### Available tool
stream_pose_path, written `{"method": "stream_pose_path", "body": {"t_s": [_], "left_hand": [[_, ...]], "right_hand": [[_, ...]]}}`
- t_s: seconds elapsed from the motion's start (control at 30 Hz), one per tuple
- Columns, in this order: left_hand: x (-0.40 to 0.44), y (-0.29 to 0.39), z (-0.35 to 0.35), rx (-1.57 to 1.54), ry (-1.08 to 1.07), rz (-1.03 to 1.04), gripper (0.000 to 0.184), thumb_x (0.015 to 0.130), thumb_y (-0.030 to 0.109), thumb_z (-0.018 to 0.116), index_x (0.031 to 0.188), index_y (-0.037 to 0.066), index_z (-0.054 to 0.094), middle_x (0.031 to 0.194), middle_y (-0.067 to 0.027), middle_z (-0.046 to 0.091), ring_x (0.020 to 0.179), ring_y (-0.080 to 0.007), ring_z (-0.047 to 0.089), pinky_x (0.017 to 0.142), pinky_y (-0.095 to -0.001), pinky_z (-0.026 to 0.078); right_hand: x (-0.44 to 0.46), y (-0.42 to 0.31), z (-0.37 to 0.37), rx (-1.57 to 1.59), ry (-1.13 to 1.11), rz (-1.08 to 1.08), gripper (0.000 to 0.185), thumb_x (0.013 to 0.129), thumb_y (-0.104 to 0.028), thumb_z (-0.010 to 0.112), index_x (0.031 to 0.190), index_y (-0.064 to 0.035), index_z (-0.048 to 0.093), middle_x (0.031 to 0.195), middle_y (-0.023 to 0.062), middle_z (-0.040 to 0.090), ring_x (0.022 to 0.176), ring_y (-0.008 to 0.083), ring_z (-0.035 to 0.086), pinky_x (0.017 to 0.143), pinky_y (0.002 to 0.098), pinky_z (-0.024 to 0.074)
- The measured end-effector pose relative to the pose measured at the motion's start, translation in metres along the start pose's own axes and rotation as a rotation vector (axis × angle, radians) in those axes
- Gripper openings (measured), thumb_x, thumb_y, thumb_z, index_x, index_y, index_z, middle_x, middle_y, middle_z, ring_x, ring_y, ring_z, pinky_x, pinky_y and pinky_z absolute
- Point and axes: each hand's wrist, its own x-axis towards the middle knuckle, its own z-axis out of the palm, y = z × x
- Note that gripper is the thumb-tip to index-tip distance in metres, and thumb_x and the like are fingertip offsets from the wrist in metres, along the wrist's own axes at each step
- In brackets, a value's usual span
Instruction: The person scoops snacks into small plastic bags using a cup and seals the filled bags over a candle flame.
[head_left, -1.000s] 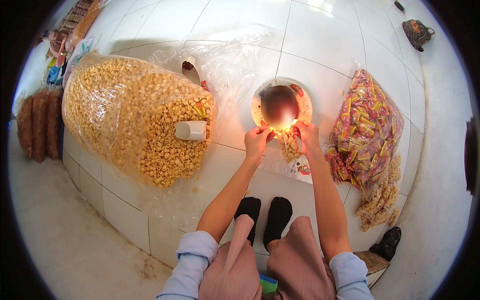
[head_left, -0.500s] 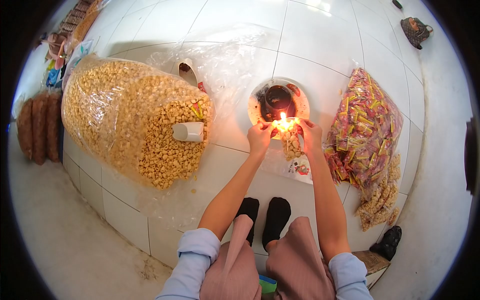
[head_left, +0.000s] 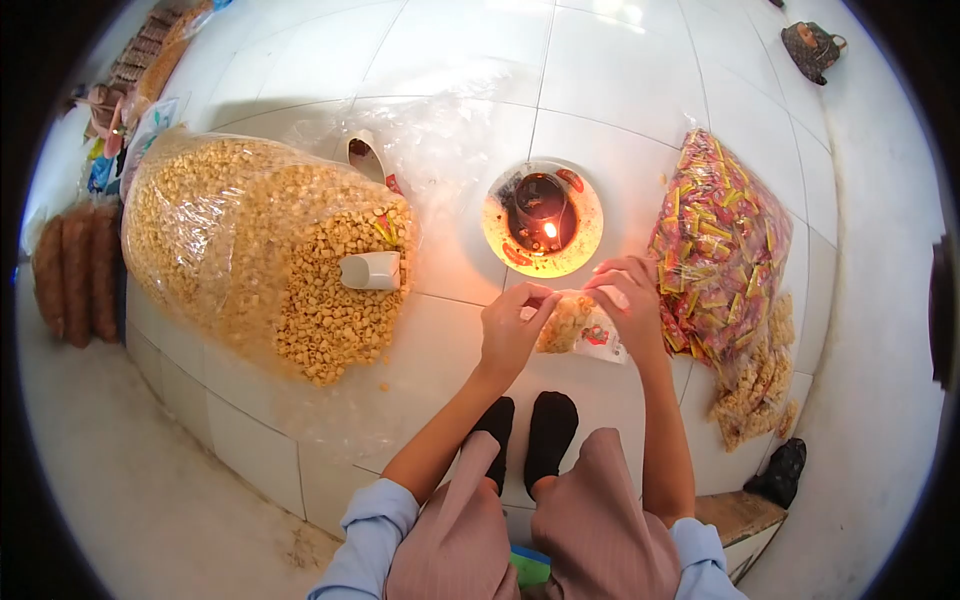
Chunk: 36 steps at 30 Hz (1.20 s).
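A small clear bag of ring-shaped snacks hangs between my hands, just in front of a round plate. My left hand pinches the bag's top left corner. At its top right, my right hand has its fingers closed on the bag's edge. A small flame burns at a dark cup on the stained plate, apart from the bag. Below the bag, a printed plastic packet lies on the floor, partly covered by my right hand.
A large open bag of snacks with a white scoop lies at left, another scoop behind it. A bag of red-yellow sachets stands at right beside filled snack bags. My feet in black socks are below.
Both hands have drawn back from the flame toward me with the small bag. The flame now stands alone at the cup, and the view has shifted slightly.
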Motion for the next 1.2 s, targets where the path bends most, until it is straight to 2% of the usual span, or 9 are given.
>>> {"method": "stream_pose_path", "body": {"t_s": [0.2,0.27,0.4,0.57,0.7,0.8,0.87,1.0,1.2], "left_hand": [[0.005,-0.001,-0.022,0.059,0.083,0.111,0.006,0.075,0.003,0.063,0.077,-0.002,0.061,0.071,-0.0061,0.062,0.063,-0.0102,0.058,0.06,-0.0218,0.047],[0.004,-0.002,-0.02,0.081,0.082,0.171,0.006,0.075,0.003,0.064,0.077,-0.002,0.061,0.07,-0.0062,0.062,0.063,-0.0105,0.058,0.06,-0.0218,0.047],[0.003,-0.003,-0.019,0.087,0.067,0.217,0.006,0.074,0.001,0.064,0.077,-0.002,0.06,0.071,-0.0067,0.061,0.064,-0.0111,0.058,0.06,-0.0222,0.047],[0.0,-0.005,-0.015,0.049,0.075,0.188,0.005,0.075,0.001,0.063,0.077,-0.002,0.06,0.071,-0.0064,0.061,0.064,-0.0108,0.058,0.06,-0.0223,0.047],[0.003,-0.005,-0.016,0.023,0.064,0.141,0.005,0.075,0.002,0.063,0.077,-0.002,0.061,0.071,-0.0055,0.061,0.064,-0.0097,0.057,0.06,-0.0216,0.047],[0.004,-0.007,-0.016,0.015,0.064,0.13,0.006,0.076,0.003,0.063,0.078,-0.002,0.061,0.071,-0.0049,0.061,0.065,-0.0089,0.057,0.061,-0.0212,0.047],[0.005,-0.01,-0.018,0.012,0.062,0.103,0.006,0.076,0.004,0.063,0.078,-0.002,0.061,0.071,-0.0045,0.062,0.065,-0.0085,0.057,0.062,-0.021,0.047],[0.01,-0.018,-0.012,-0.144,0.026,-0.097,0.008,0.079,0.008,0.061,0.079,-0.001,0.061,0.072,-0.0034,0.062,0.067,-0.0079,0.057,0.063,-0.0208,0.046],[0.024,-0.034,-0.004,-0.275,-0.002,-0.196,0.013,0.078,0.011,0.063,0.081,-0.002,0.061,0.07,-0.0034,0.061,0.064,-0.0073,0.056,0.062,-0.0203,0.046]], "right_hand": [[0.007,0.004,-0.011,0.022,0.173,0.154,0.012,0.07,-0.014,0.066,0.08,-0.0073,0.063,0.089,0.004,0.057,0.089,0.0223,0.046,0.081,0.0336,0.0348],[0.018,-0.019,0.0,0.119,0.043,0.013,0.013,0.07,-0.015,0.066,0.079,-0.0064,0.063,0.082,0.0039,0.058,0.085,0.0216,0.048,0.079,0.0342,0.0359],[0.02,-0.011,0.014,0.143,-0.145,0.034,0.012,0.07,-0.015,0.066,0.077,-0.0063,0.063,0.076,0.0027,0.058,0.083,0.0204,0.049,0.079,0.0344,0.0364],[0.009,0.015,0.003,0.112,0.034,0.193,0.012,0.068,-0.015,0.067,0.076,-0.0067,0.064,0.074,0.0031,0.058,0.083,0.0198,0.049,0.079,0.0329,0.0372],[0.016,-0.005,0.004,0.139,0.096,0.101,0.011,0.068,-0.014,0.067,0.076,-0.0063,0.063,0.077,0.0038,0.059,0.082,0.0204,0.049,0.077,0.0318,0.0386],[0.012,0.009,0.015,0.194,-0.108,-0.001,0.012,0.071,-0.012,0.066,0.081,-0.0067,0.063,0.08,0.0039,0.059,0.083,0.0195,0.051,0.078,0.0298,0.0393],[0.001,0.031,0.013,0.348,0.076,0.437,0.013,0.076,-0.012,0.062,0.087,-0.0058,0.062,0.084,0.0027,0.06,0.085,0.0154,0.054,0.08,0.0271,0.0396],[-0.006,0.016,0.018,0.847,0.04,0.584,0.016,0.082,-0.011,0.058,0.095,-0.0006,0.057,0.089,0.0023,0.058,0.088,0.0095,0.053,0.081,0.0241,0.0405],[-0.004,0.006,0.051,0.939,0.112,0.681,0.014,0.081,-0.011,0.059,0.09,0.0003,0.057,0.084,0.0017,0.057,0.079,0.0065,0.052,0.073,0.0194,0.0419]]}}
